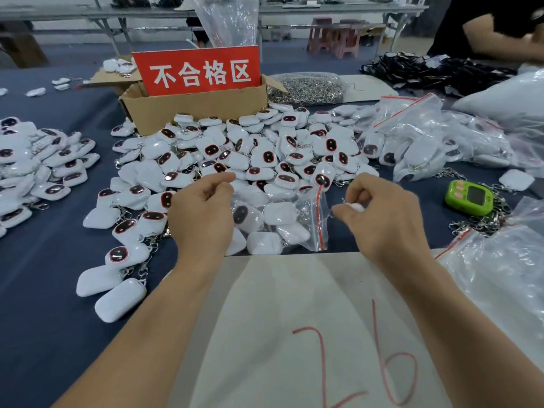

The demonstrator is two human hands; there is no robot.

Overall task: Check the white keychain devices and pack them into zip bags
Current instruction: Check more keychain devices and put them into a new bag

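Note:
A clear zip bag [306,222] with a red seal strip lies on the blue table between my hands, holding several white keychain devices. My left hand [203,213] rests over the bag's left side with fingers curled, thumb and forefinger pinched together; what it pinches is unclear. My right hand [382,213] is just right of the bag and pinches a small white piece [356,206] between thumb and fingers. A big heap of white devices with dark faces [235,154] spreads behind the bag.
A cardboard box [200,108] with a red sign stands behind the heap. Another device pile [41,166] lies left, filled bags [435,136] right, a green timer [469,198] on loose key rings, empty bags [500,266] near right. Another person's arm [500,33] is at top right.

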